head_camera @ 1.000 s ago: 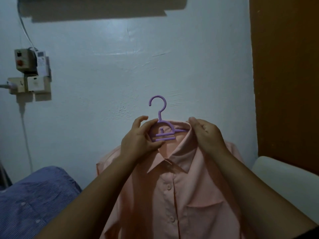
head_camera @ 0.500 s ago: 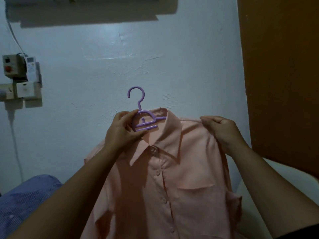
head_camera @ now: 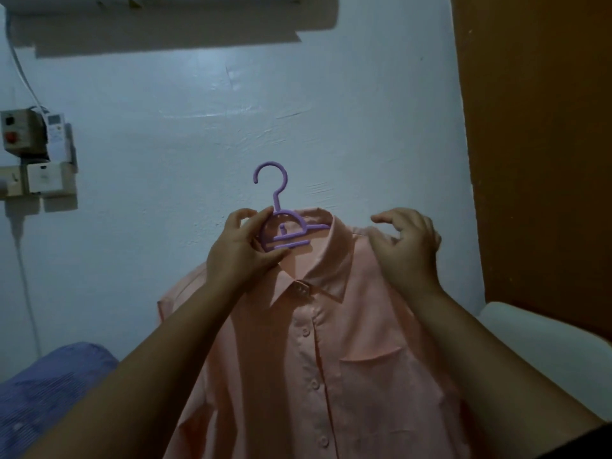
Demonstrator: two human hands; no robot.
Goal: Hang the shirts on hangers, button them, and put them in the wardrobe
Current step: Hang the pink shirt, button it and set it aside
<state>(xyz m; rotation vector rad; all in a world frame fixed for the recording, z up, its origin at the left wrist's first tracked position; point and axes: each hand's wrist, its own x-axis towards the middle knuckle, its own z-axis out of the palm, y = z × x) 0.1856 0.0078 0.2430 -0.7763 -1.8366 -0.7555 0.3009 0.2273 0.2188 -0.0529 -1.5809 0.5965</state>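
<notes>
The left hand [head_camera: 243, 250] grips the purple hanger [head_camera: 281, 223] at its left end, thumb and fingers curled round the bars just below the hook, which stands upright and free in front of the pale blue wall [head_camera: 198, 127]. The hanger sits inside the neck of a peach shirt [head_camera: 318, 359], its right arm running under the collar [head_camera: 326, 260]. The shirt hangs from it in the middle of the view, front facing the camera, held up in the air between the two forearms. Its placket is closed down the visible front, with buttons showing in a row; the small tab at the collar's throat shows its own buttons. A chest pocket [head_camera: 371, 369] lies on the side nearer the right arm.

The right hand [head_camera: 405, 243] rests at the shirt's shoulder, fingers loosely bent and spread above the cloth; it grips nothing that can be seen. The two hands are apart, with the collar between them.

At the right stands an orange-brown wardrobe [head_camera: 536, 160], with a white rounded surface [head_camera: 543, 349] below it. At the lower left lies blue striped cloth [head_camera: 43, 392]. Switch boxes [head_camera: 33, 154] are fixed to the wall at the left, a cable running down from them
</notes>
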